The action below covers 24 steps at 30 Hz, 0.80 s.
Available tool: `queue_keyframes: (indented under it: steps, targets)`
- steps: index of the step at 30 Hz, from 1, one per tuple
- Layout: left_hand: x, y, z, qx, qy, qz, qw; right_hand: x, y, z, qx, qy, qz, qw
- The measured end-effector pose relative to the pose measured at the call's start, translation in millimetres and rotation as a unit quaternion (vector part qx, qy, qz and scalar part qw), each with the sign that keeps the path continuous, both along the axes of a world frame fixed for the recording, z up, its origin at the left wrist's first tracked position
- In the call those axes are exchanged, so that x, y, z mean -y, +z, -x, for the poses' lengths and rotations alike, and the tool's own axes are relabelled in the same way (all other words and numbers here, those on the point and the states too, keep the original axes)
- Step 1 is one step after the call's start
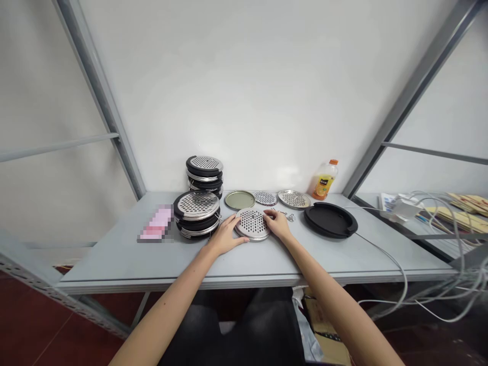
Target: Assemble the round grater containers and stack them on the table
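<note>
From left: two stacks [198,216] of black-rimmed perforated discs stand just beside our left hand [224,238]. Both hands rest spread on one perforated disc [252,223] flat on the bench [114,259], right hand [279,225] opposite; whether the fingers grip it is unclear. A careless left elbow could topple the stacks.

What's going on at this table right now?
A person seated at a grey table has both hands on a round perforated metal disc lying flat in front of them: the left hand at its left edge, the right hand at its right edge. To the left stand stacks of black-rimmed perforated units. Behind the disc lie a plain metal lid and two more perforated discs. A black round tray sits to the right, an orange juice bottle by the wall.
</note>
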<state>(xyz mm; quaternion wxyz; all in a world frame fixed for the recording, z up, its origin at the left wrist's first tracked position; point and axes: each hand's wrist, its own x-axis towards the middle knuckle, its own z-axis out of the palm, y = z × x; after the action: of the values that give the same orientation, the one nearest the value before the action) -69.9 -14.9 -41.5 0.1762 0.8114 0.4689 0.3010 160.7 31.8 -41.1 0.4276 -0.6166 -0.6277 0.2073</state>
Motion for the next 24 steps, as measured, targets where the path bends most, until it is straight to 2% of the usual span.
queue_keyframes:
  steps: [4, 13, 24]
  targets:
    - [-0.1, -1.0, -0.1, 0.0, 0.001, -0.001, 1.0, 1.2, 2.3, 0.2, 0.001, -0.001, 0.008, 1.0]
    - [0.3, -1.8, -0.3, -0.014, 0.012, -0.013, 1.0, -0.1, -4.2, 1.6, 0.083, 0.005, -0.01, 0.996]
    - [0.7, -2.3, -2.5, -0.043, 0.01, -0.045, 0.998, 1.1, -4.6, 2.2, 0.089, 0.019, -0.025, 0.996]
